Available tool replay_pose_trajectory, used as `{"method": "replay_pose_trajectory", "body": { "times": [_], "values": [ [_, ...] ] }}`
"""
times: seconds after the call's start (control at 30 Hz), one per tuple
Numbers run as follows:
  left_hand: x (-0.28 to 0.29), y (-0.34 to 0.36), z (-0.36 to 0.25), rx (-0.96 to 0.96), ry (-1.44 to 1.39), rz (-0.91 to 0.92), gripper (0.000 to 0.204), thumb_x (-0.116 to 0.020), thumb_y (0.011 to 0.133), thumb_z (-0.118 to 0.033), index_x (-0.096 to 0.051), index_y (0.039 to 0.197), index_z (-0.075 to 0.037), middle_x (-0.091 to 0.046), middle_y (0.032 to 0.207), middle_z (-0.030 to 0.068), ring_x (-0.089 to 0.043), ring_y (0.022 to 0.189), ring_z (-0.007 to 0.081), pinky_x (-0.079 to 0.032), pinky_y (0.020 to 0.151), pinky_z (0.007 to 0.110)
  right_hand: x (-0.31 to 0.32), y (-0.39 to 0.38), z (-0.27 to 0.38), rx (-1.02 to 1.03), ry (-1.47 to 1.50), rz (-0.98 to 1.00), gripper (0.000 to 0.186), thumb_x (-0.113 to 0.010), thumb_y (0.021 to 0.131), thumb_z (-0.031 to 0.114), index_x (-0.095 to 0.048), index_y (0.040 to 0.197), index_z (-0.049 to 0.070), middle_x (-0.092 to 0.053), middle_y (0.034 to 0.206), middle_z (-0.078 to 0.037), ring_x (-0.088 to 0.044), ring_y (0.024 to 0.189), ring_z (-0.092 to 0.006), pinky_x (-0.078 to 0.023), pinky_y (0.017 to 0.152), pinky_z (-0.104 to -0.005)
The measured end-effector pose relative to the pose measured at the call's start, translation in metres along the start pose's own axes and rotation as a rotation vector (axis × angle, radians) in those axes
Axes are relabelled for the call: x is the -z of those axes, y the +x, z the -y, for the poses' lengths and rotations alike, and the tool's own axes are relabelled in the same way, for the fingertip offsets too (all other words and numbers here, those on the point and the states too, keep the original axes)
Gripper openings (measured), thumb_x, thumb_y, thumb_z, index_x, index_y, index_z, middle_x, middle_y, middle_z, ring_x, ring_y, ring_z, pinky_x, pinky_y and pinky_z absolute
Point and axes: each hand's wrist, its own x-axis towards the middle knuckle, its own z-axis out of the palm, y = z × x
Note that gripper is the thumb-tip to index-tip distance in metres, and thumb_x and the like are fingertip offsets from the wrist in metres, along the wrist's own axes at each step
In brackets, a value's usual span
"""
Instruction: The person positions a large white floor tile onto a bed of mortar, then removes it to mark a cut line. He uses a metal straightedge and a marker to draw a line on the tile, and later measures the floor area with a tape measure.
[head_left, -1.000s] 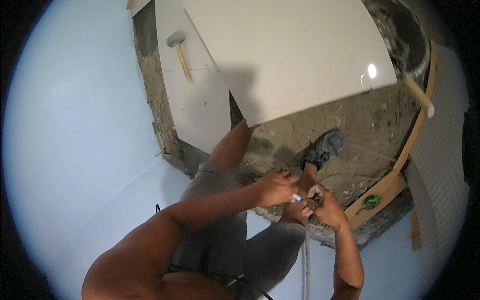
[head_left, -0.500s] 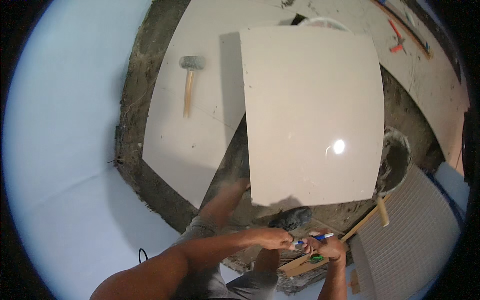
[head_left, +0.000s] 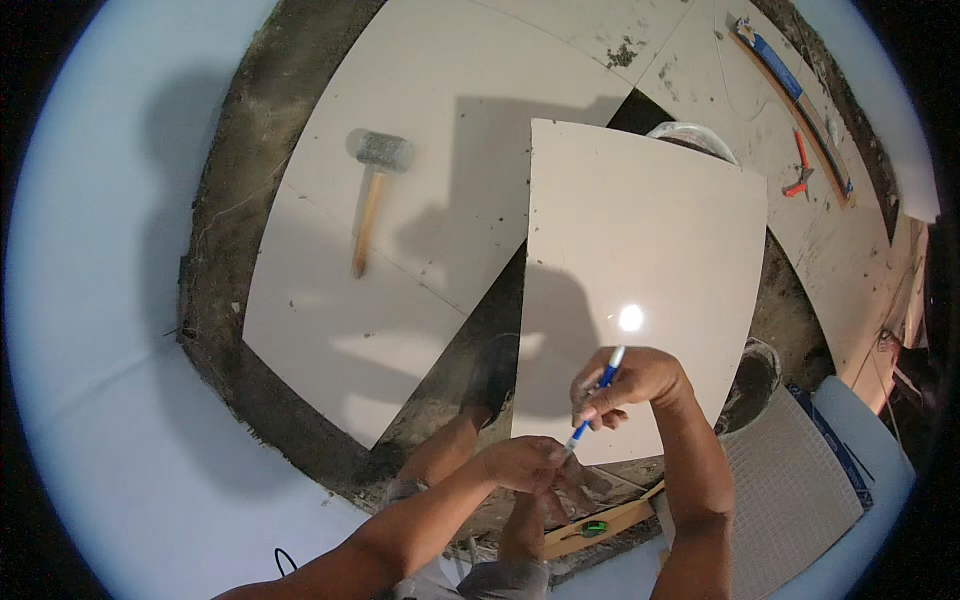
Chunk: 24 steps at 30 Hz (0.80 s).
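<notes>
A slim blue pen with white ends (head_left: pixel 580 434) slants between my hands over the near edge of a large cream tile (head_left: pixel 650 230). My right hand (head_left: pixel 640 385) has its fingers closed round the pen's upper part. Below it, my left hand (head_left: pixel 525 463) pinches at the pen's lower end; whether a cap is there I cannot tell. The big tile is raised above the floor at its near end, and its shadow falls on the laid tiles (head_left: pixel 350 370) to the left.
A rubber mallet (head_left: pixel 368 205) lies on the left tiles. Buckets (head_left: pixel 765 375) (head_left: pixel 700 135) stand at the tile's right and far edges. Red-handled pliers (head_left: pixel 800 175) and a long level (head_left: pixel 790 95) lie far right. A wooden strip (head_left: pixel 625 518) and patterned sheet (head_left: pixel 770 500) are near right.
My right hand has risen, moving up and left over the tile with the pen. The left hand has shifted slightly up and left, and the view has tilted.
</notes>
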Motion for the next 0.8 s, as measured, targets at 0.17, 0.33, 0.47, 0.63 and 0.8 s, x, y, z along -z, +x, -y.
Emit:
{"method": "replay_pose_trajectory", "body": {
  "times": [0.17,0.33,0.47,0.63,0.8],
  "values": [
    [0.049,0.016,0.027,-0.151,-0.689,0.338,0.032,-0.050,0.092,-0.025,-0.053,0.100,0.005,-0.054,0.102,0.0244,-0.049,0.099,0.0451,-0.046,0.073,0.060,0.024,0.041,0.040,-0.015,-0.042,0.109,0.023,-0.065,0.083,0.015,-0.064,0.085,-0.008,-0.060,0.061,-0.010,-0.055,0.044,-0.0120,-0.039,0.037,-0.0214],
    [0.043,0.019,0.000,-0.254,-0.801,0.666,0.031,-0.045,0.095,-0.022,-0.054,0.104,0.006,-0.052,0.114,0.0312,-0.045,0.111,0.0541,-0.045,0.074,0.070,0.041,0.056,0.050,0.110,0.035,-0.020,0.023,-0.065,0.082,0.015,-0.063,0.082,-0.008,-0.060,0.061,-0.012,-0.055,0.044,-0.0135,-0.039,0.037,-0.0229],
    [0.043,0.019,0.004,-0.169,-0.585,0.499,0.042,-0.051,0.090,-0.034,-0.057,0.098,0.007,-0.056,0.099,0.0218,-0.056,0.092,0.0398,-0.051,0.075,0.056,0.083,0.038,0.043,0.637,0.048,-0.499,0.028,-0.059,0.085,0.023,-0.063,0.083,-0.005,-0.060,0.064,-0.012,-0.055,0.048,-0.0187,-0.044,0.046,-0.0290],
    [0.019,0.042,0.006,0.501,0.351,0.111,0.054,-0.051,0.089,-0.047,-0.058,0.108,0.003,-0.058,0.094,0.0125,-0.062,0.075,0.0278,-0.055,0.070,0.042,0.120,0.062,0.113,0.845,-0.073,-0.925,0.023,-0.054,0.089,0.017,-0.061,0.088,-0.005,-0.061,0.072,-0.012,-0.059,0.063,-0.0172,-0.049,0.058,-0.0310],
    [0.025,0.056,0.049,0.696,0.874,0.111,0.050,-0.043,0.092,-0.049,-0.064,0.104,-0.005,-0.058,0.073,0.0107,-0.060,0.057,0.0210,-0.052,0.054,0.036,0.164,0.082,0.125,0.829,-0.337,-1.167,0.017,-0.066,0.081,0.019,-0.063,0.083,0.002,-0.060,0.069,-0.006,-0.056,0.060,-0.0124,-0.046,0.056,-0.0266]
  ]
}}
